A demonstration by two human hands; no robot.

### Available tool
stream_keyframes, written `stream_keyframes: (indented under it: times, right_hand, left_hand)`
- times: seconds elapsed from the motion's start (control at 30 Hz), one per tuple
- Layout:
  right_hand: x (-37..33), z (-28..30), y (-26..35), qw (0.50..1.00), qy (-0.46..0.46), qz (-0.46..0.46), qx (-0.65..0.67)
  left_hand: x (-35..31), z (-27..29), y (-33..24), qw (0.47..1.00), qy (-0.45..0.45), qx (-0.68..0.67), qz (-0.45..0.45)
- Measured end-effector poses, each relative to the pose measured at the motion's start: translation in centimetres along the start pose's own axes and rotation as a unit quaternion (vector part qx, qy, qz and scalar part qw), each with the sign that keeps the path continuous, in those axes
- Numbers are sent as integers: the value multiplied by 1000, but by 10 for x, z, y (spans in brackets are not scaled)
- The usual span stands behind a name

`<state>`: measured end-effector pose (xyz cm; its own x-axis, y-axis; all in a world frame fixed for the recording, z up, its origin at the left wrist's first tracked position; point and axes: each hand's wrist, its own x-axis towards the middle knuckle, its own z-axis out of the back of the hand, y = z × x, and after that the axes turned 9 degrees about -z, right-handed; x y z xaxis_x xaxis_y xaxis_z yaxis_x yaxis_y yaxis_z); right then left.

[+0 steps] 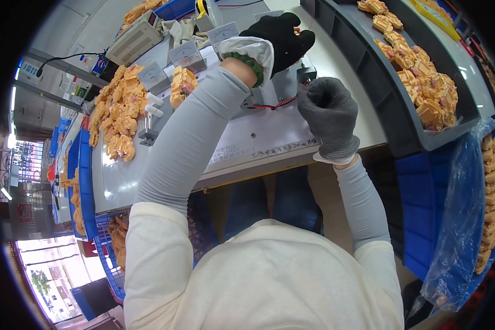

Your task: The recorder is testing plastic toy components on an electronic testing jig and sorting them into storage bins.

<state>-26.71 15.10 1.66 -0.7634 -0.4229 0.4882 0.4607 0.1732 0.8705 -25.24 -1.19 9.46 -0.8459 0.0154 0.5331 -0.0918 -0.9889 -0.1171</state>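
My left hand (283, 44), in a black glove with a green band at the wrist, reaches over the far side of the bench. Its thumb and fingers curl round an orange plastic part (297, 31), of which just a sliver shows. My right hand (329, 113), gloved in grey, is curled closed beside a small dark metal block (307, 74) on the test fixture; whatever lies inside its fingers is hidden. Red and black wires (278, 104) run across the fixture between my hands. Under my left forearm, another orange part (182, 87) stands by the panel meters (187, 55).
Orange parts (124, 107) are heaped on the bench's left. A dark grey bin (363, 71) holding more stands at the right. A beige power supply (135, 41) sits at the back left. A blue crate (423, 203) with clear plastic film is at the lower right.
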Motion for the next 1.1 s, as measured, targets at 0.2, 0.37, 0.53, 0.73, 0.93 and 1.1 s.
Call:
stream_keyframes:
  times: [0.2, 0.37, 0.53, 0.73, 0.93, 1.1]
  right_hand:
    - [1, -1, 2, 1000, -1, 20, -23]
    - [-1, 1, 1, 1000, -1, -2, -15]
    - [4, -2, 2, 993, 50, -95, 56]
    - [-8, 40, 6, 985, 81, -140, -61]
    - [-6, 27, 9, 945, 161, -265, -102]
    - [-12, 38, -5, 957, 149, -173, -178]
  left_hand:
    - [-6, -7, 8, 998, -20, 43, -49]
    - [-14, -18, 7, 963, 145, 151, -169]
    - [-19, -18, 20, 977, 90, 109, -159]
    - [-63, 93, -30, 926, -175, -286, 175]
    - [-170, 110, -48, 915, -227, -283, 179]
    - [-248, 105, -50, 958, -237, -155, 47]
